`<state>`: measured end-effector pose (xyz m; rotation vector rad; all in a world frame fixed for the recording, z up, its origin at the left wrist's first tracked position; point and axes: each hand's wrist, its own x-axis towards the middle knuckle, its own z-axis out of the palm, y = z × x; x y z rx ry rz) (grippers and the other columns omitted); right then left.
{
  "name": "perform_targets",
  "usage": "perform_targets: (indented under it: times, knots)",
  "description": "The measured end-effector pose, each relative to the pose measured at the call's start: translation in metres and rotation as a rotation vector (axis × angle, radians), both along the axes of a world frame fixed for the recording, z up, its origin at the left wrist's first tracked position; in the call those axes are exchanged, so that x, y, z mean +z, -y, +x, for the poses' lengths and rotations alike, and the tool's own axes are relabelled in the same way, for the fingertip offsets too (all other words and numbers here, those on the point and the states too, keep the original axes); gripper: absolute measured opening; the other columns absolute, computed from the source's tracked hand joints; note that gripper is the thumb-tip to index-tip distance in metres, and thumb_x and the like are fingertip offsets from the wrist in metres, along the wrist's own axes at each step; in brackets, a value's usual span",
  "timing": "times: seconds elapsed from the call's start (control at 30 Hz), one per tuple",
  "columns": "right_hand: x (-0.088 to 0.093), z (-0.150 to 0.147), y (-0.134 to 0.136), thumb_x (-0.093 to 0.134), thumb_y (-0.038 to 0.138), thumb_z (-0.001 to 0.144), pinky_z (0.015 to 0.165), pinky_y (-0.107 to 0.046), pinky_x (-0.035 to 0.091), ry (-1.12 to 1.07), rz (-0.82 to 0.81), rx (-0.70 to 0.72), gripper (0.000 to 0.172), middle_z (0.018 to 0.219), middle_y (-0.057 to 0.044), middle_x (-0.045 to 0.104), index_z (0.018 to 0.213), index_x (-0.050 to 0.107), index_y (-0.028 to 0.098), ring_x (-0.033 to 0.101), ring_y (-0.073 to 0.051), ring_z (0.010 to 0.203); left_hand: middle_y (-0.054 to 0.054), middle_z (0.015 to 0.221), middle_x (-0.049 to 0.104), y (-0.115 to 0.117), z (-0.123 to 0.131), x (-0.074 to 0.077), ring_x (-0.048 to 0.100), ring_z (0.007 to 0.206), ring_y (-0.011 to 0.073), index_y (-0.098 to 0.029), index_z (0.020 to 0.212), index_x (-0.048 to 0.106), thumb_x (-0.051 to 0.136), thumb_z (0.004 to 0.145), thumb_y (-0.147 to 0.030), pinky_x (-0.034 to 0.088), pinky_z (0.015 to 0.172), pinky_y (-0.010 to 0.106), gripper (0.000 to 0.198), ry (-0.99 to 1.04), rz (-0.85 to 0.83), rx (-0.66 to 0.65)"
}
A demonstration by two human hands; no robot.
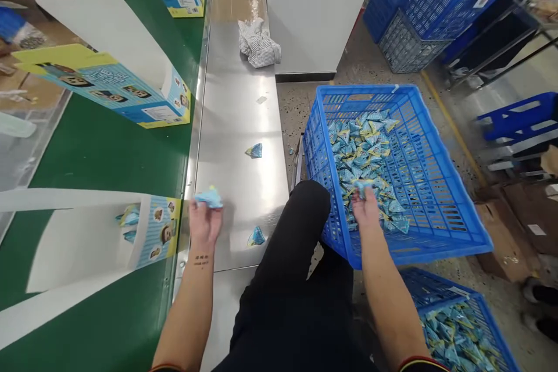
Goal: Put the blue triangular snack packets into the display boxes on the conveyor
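My left hand (206, 225) is closed on a small blue packet (209, 197) above the edge of the metal ledge. Just left of it an open carton (163, 229) lies with its mouth toward me on the green surface, a few packets (129, 218) inside. My right hand (366, 207) reaches into the blue crate (440, 157), its fingers closed on a blue packet (362, 186) over a heap of pyramid-shaped blue and yellow packets (360, 145). Two loose packets, one nearer (256, 236) and one farther (254, 151), lie on the ledge.
Another open carton (143, 99) stands farther along the green conveyor (104, 163). A striped cloth (258, 43) lies on the metal ledge (235, 110). A second crate of packets (462, 325) sits at lower right. Stacked crates (436, 0) and cardboard boxes (505, 232) stand to the right.
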<state>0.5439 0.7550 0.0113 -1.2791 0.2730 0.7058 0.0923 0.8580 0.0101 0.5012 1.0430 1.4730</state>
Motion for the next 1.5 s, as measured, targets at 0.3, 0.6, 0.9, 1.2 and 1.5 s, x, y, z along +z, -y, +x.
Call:
perform_targets:
  times: [0.3,0.6,0.9,1.2,1.5]
  knots:
    - [0.033,-0.004,0.005,0.089,0.038,0.075,0.05,-0.016,0.044,-0.07,0.23,0.032,0.042,0.071,0.008,0.06,0.087,0.053,0.019,0.054,-0.006,0.057,0.004,0.121,0.074,-0.002,0.043,0.046,0.061,0.075,0.01,-0.027,0.104,0.073,0.09,0.077,-0.044,0.05,0.061,0.021,0.036,0.364,0.015,-0.065]
    - [0.102,-0.03,0.019,0.1,0.038,0.054,0.053,-0.017,0.043,0.001,0.653,0.124,0.06,0.083,0.007,0.058,0.096,0.061,0.02,0.038,-0.003,0.056,0.003,0.11,0.072,0.005,0.069,0.074,0.057,0.076,0.0104,-0.032,0.105,0.077,0.095,0.062,-0.05,0.05,0.062,0.022,0.05,0.459,0.054,-0.118]
    - [0.112,-0.126,0.007,0.097,0.051,0.056,0.051,-0.024,0.038,-0.33,0.593,0.449,0.077,0.082,0.002,0.053,0.121,0.067,0.024,0.032,-0.011,0.061,0.006,0.115,0.07,0.023,0.051,0.052,0.064,0.081,0.0152,-0.033,0.108,0.078,0.093,0.063,-0.054,0.048,0.058,0.023,0.052,0.385,-0.059,-0.19]
    - [0.125,-0.198,0.004,0.096,0.034,0.065,0.078,-0.032,0.06,-0.677,0.806,0.911,0.047,0.09,0.001,0.056,0.093,0.06,0.023,0.063,-0.018,0.098,0.002,0.108,0.07,0.009,0.019,0.08,0.054,0.07,0.0087,-0.029,0.102,0.075,0.094,0.056,-0.047,0.042,0.051,0.017,0.052,0.339,-0.013,-0.083]
    - [0.141,-0.178,-0.021,0.098,0.032,0.066,0.069,-0.02,0.058,-0.469,0.699,0.806,0.048,0.097,0.002,0.068,0.099,0.064,0.025,0.068,-0.014,0.093,0.002,0.106,0.071,-0.004,0.016,0.091,0.052,0.062,0.0056,-0.027,0.1,0.073,0.089,0.057,-0.033,0.039,0.044,0.013,0.046,0.34,0.006,-0.049]
